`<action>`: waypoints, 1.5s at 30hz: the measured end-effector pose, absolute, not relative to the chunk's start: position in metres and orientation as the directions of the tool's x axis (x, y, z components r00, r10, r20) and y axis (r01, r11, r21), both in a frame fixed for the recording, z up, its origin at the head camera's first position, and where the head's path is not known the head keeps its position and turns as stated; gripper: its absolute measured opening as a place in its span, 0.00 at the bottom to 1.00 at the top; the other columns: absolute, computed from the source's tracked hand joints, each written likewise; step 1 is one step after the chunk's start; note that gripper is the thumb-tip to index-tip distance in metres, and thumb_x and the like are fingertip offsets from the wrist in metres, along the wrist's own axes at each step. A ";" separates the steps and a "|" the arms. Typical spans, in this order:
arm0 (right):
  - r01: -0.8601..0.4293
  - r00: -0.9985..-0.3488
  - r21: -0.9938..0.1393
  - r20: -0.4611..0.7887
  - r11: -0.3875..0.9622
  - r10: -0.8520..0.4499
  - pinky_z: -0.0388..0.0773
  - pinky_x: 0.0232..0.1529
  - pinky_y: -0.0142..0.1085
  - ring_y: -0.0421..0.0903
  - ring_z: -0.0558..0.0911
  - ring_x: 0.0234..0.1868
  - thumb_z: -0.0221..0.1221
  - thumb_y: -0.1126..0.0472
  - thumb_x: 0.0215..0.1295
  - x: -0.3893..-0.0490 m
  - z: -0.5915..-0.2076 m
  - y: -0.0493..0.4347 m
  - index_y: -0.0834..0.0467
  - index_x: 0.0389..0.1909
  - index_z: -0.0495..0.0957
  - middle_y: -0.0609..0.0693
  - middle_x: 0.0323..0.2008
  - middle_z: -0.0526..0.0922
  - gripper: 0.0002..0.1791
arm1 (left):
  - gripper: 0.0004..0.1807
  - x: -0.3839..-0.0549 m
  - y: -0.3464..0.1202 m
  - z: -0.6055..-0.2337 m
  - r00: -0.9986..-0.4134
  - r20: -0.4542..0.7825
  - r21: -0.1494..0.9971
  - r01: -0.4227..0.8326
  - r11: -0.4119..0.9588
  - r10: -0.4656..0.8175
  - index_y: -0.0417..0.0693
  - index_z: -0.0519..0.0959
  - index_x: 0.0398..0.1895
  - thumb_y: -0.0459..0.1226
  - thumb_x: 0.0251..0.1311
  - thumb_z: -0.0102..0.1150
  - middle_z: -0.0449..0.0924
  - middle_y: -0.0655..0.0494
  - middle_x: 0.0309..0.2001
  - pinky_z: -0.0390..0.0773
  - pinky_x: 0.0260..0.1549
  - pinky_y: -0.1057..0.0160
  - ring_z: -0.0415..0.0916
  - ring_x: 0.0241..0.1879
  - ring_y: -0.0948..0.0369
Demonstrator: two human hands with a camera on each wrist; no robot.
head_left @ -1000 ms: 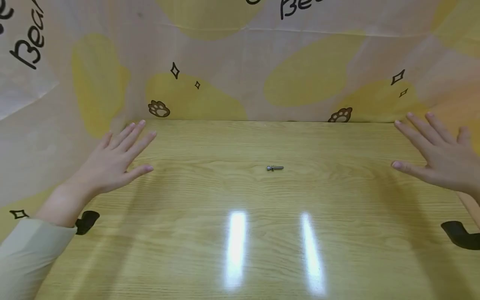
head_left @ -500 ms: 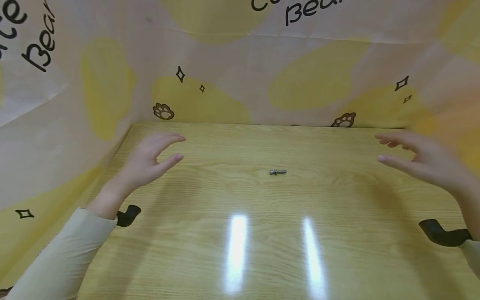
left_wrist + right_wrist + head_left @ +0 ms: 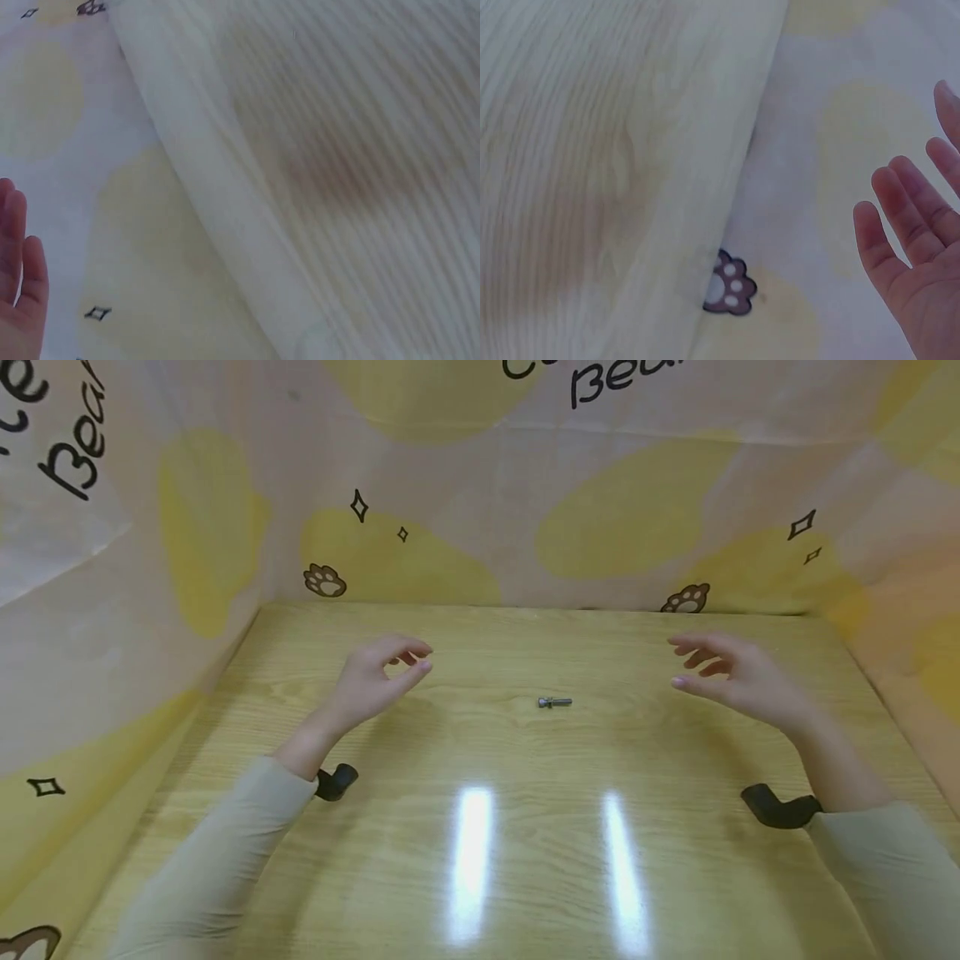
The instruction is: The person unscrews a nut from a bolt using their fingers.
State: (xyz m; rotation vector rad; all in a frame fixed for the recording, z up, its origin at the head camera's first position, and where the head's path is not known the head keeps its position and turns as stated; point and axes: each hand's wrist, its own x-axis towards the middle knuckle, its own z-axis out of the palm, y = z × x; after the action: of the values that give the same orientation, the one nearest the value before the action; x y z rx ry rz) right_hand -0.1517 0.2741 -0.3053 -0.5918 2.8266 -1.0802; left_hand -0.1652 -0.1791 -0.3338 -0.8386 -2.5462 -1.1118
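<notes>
A small silver bolt (image 3: 554,702), its head to the left and a ring or nut around its shank, lies on the wooden table (image 3: 525,752) near the middle of the head view. To its left my left hand (image 3: 375,678) hovers over the table, fingers loosely bent and thumb toward the fingertips, with nothing in it. My right hand (image 3: 738,677) is held above the table on the other side, thumb apart from gently curved fingers, also holding nothing. In the right wrist view several fingers of the right hand (image 3: 922,247) appear spread; the left wrist view catches only some fingers (image 3: 31,277).
A printed cloth (image 3: 487,510) with yellow patches and paw prints hangs behind the table and along both sides. Each wrist carries a black mount, on the left (image 3: 337,782) and on the right (image 3: 780,808). Two bright light reflections (image 3: 471,864) show on the tabletop.
Both hands have moved inward toward the bolt from the table's sides, and their spread fingers have relaxed into a loose curve. The bolt still lies in its place.
</notes>
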 end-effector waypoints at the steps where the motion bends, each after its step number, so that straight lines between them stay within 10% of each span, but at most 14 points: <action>1: -0.329 -0.923 -0.661 0.074 0.675 -0.377 0.70 0.45 0.25 0.36 0.73 0.44 0.62 0.60 0.60 -0.153 -0.309 0.270 0.55 0.61 0.69 0.55 0.51 0.75 0.27 | 0.15 -0.165 -0.176 -0.336 -0.825 0.378 0.599 0.564 0.568 0.421 0.42 0.78 0.49 0.37 0.60 0.60 0.81 0.49 0.44 0.74 0.41 0.52 0.76 0.41 0.57; 13: -0.373 -0.879 -0.725 0.077 0.579 -0.470 0.75 0.45 0.39 0.56 0.75 0.47 0.63 0.60 0.60 -0.173 -0.346 0.234 0.61 0.56 0.73 0.59 0.49 0.77 0.24 | 0.23 -0.174 -0.133 -0.364 -0.836 0.135 0.556 0.508 0.658 0.532 0.44 0.72 0.58 0.36 0.58 0.61 0.78 0.45 0.50 0.75 0.45 0.55 0.77 0.45 0.51; 45: -0.197 -0.890 -0.816 -0.084 0.544 -0.448 0.73 0.39 0.35 0.48 0.75 0.37 0.66 0.62 0.55 -0.199 -0.400 0.176 0.65 0.48 0.77 0.58 0.38 0.79 0.20 | 0.21 -0.194 -0.051 -0.400 -0.848 0.025 0.645 0.418 0.640 0.529 0.41 0.74 0.54 0.35 0.56 0.64 0.77 0.48 0.47 0.74 0.42 0.63 0.74 0.41 0.58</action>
State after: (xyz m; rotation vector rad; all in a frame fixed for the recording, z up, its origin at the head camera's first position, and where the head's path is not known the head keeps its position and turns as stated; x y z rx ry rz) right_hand -0.1990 0.1755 -0.4001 -0.5372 2.5009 -1.2684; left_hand -0.1936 -0.0514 -0.3995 -0.8712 -2.9938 -1.1069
